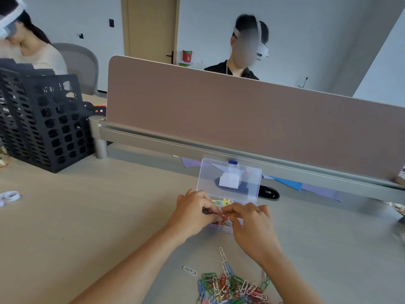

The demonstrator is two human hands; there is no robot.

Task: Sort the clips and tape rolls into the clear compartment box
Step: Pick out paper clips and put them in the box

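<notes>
View: head, the only 1.
Left hand [192,212]: my fingers are curled and pinch a small dark clip [205,211] just over the box's left side.
Right hand [252,224]: my fingertips are bunched against the left ones. I cannot tell whether they hold anything.
Box [220,229]: it sits right under both hands. Its lid [249,178] stands open and tilted back, so the compartments are free from above.
Why held so: both hands meet low over 1 compartment, I judge to steady the clip for a short drop.
Pile [228,288]: loose coloured paper clips lie on the desk [87,227] near my forearms, a short reach back from the box.
Tape [9,196]: white rolls lie far left, well apart from both hands and not yet sorted.
</notes>
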